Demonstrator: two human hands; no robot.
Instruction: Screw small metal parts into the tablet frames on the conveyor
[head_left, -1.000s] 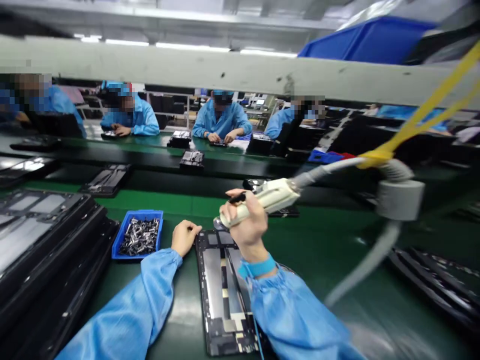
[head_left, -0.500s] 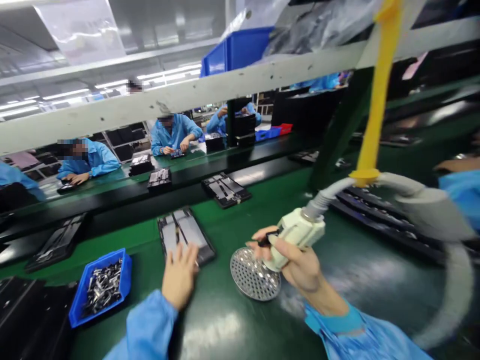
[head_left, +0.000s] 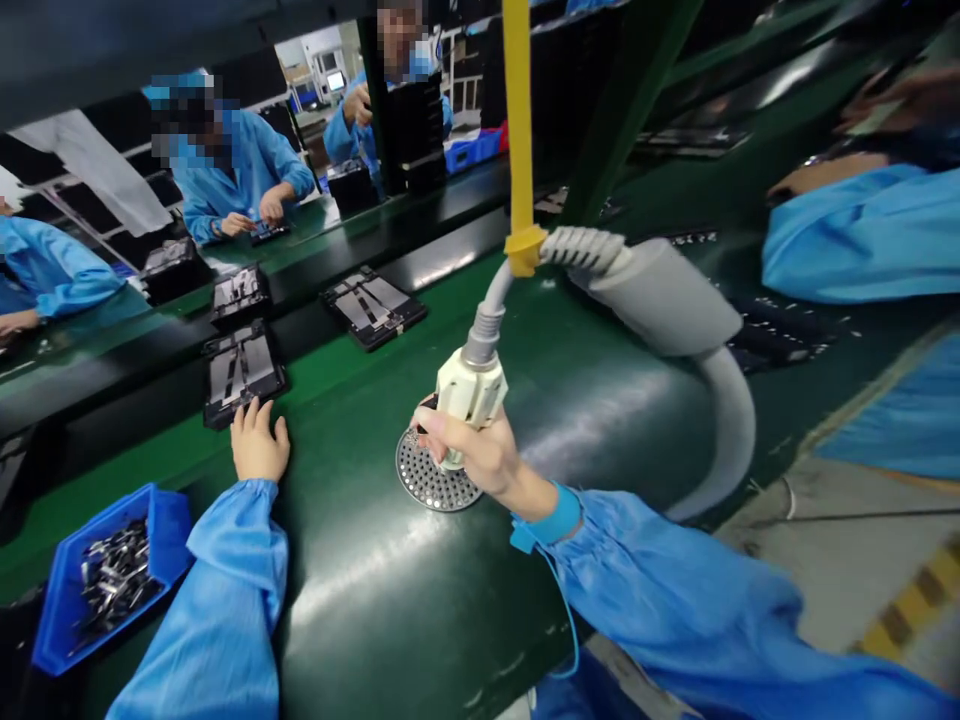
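The left hand [head_left: 259, 445] is staying empty of any grip: its fingers are spreading loosely, the tips overlapping the near edge of a panel [head_left: 232, 375]; whether they are pressing on it, I cannot tell. That panel is lying at the far left of the green bench [head_left: 360, 620], and a second panel [head_left: 375, 305] is lying farther off to its right.

The right hand [head_left: 472, 440] is closing firmly around a cream tool [head_left: 474, 385], a blue wristband [head_left: 561, 515] circling the wrist. The tool's lower end is pointing down over a perforated disc [head_left: 427, 482]; contact between them is hidden by the fingers. From the tool's top, a grey hose [head_left: 731, 420] is arching to the right, where a yellow strap [head_left: 519, 120] is suspending it.

Left of the left sleeve [head_left: 225, 590], a blue tray [head_left: 171, 530] is holding small parts [head_left: 116, 575]. Across the bench, a co-worker [head_left: 232, 165] is handling something dark.
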